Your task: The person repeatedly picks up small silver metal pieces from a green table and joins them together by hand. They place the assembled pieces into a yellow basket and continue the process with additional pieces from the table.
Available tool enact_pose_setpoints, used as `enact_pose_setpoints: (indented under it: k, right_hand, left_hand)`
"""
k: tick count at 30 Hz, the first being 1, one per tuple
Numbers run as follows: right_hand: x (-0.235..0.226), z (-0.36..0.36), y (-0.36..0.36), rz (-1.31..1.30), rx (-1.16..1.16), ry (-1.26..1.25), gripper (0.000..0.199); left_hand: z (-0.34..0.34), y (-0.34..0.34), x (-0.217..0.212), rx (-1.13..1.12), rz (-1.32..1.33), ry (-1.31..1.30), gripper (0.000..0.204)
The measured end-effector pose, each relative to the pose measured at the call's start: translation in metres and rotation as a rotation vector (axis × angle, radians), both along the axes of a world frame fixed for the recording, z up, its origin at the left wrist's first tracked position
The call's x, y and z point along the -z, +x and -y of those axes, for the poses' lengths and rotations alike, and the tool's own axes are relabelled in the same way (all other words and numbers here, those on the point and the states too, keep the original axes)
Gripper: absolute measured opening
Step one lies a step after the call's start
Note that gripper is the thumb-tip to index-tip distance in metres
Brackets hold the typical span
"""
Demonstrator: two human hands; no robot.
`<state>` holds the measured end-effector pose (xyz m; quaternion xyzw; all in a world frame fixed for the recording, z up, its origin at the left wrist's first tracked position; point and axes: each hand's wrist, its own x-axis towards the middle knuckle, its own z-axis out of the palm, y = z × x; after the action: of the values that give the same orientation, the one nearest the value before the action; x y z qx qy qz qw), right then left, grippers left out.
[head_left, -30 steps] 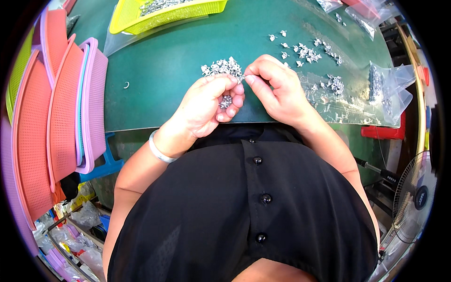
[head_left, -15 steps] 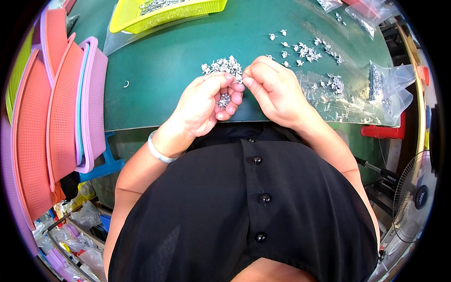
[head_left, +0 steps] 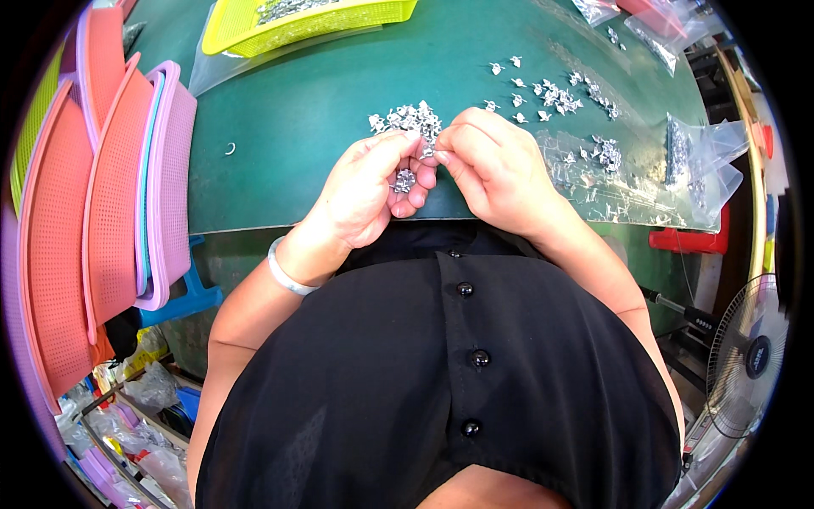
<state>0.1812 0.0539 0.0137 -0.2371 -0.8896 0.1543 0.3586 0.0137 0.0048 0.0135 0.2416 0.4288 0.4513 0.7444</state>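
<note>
Head view: left hand (head_left: 366,185) curls around metal parts (head_left: 404,181); right hand (head_left: 498,168) pinches at its fingertips, contents unclear; the pile (head_left: 413,116) lies just beyond.

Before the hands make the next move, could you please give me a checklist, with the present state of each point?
1. Left hand holding its silvery cluster in curled fingers: ok.
2. Right hand close to the left fingertips: ok.
3. A part pinched in the right fingertips: cannot tell, too small.
4. Silvery pile near the hands: ok, just beyond the left one.
5. All loose pieces gathered: not ok, a small curved piece lies alone at left.
6. Yellow-green basket away from the hands: ok, at the picture's top.
</note>
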Motion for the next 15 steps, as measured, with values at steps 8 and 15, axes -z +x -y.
enact_pose_setpoints:
  k: [8, 15]
  right_hand:
    - [-0.0003, 0.0009, -0.0023, 0.007, -0.006, -0.007, 0.010]
    - [0.0063, -0.0044, -0.0011, -0.041, 0.058, -0.138, 0.009]
  left_hand:
    - [0.0021, -0.0020, 0.0015, 0.001, -0.003, 0.029, 0.024]
    - [0.0015, -0.0098, 0.0037, -0.008, 0.035, 0.040, 0.020]
